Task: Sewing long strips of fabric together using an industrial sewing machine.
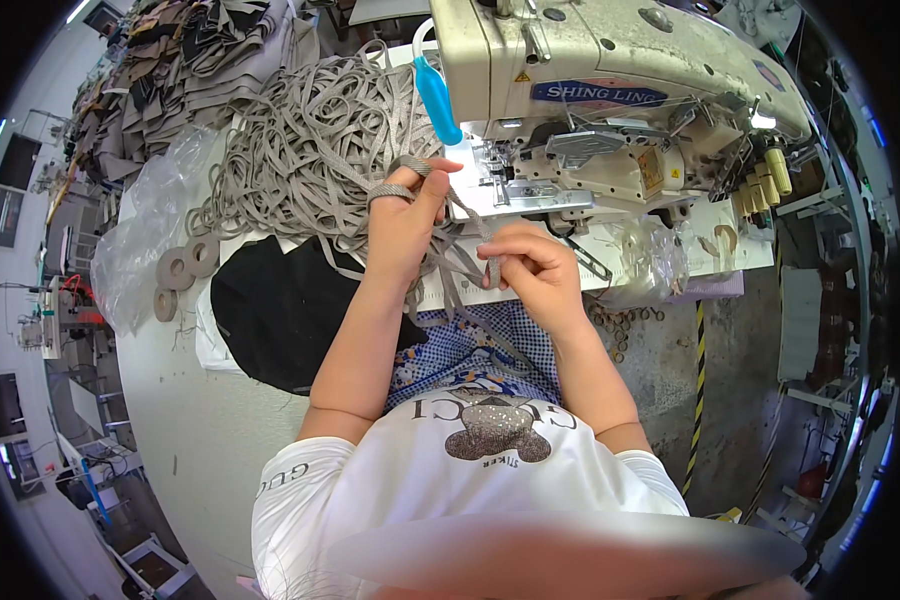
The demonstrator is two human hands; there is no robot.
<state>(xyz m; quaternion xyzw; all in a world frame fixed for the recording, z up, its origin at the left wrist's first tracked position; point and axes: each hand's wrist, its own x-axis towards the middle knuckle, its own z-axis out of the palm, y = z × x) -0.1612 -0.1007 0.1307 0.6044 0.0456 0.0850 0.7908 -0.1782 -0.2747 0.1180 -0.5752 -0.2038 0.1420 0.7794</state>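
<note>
A grey woven strap (462,208) runs between my two hands in front of the sewing machine (620,65). It loops round the fingers of my left hand (406,215), which are closed on it with the thumb up. Lower and to the right, my right hand (540,268) pinches the strap between thumb and fingertips. Beyond my left hand, a large tangled heap of the same grey strap (300,150) covers the table. Loose lengths hang from the table edge over my lap. Black cloth (280,312) lies beside my left forearm.
A blue sleeve-like piece (435,100) hangs from the machine near my left hand. Round tape rolls (175,268) and clear plastic (142,250) lie at the left on the white table (205,430). Thread cones (768,178) stand at the right. Folded fabric (190,70) is piled at the back left.
</note>
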